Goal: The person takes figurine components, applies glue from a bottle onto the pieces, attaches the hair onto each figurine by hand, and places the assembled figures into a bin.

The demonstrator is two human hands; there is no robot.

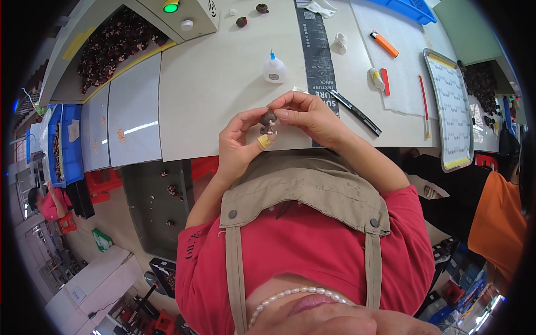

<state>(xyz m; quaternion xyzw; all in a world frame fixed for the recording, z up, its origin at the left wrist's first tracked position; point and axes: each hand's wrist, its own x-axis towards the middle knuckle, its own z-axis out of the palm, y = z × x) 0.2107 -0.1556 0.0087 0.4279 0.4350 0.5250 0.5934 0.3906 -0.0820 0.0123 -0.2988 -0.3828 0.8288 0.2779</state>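
A small dark brown rounded piece with pale pinkish spots [268,118] is pinched between my hands, just above the table's front edge. My left hand [236,137] grips it from the left, with yellow tape wrapped round the thumb tip. From the right, my right hand [312,116] closes thumb and forefinger on its upper part. The fingers hide much of the piece. Beyond my hands stands a white squeeze bottle with a blue tip [274,70]. A black slim tool [355,113] lies to the right of my right hand.
Two dark pieces, one reddish [242,22], lie at the back. At right are an orange lighter [384,43], a thin red stick [424,106] and a white tray [459,114]. A box-like unit at left holds many dark pieces [114,50]. Someone in orange [498,218] is close at right.
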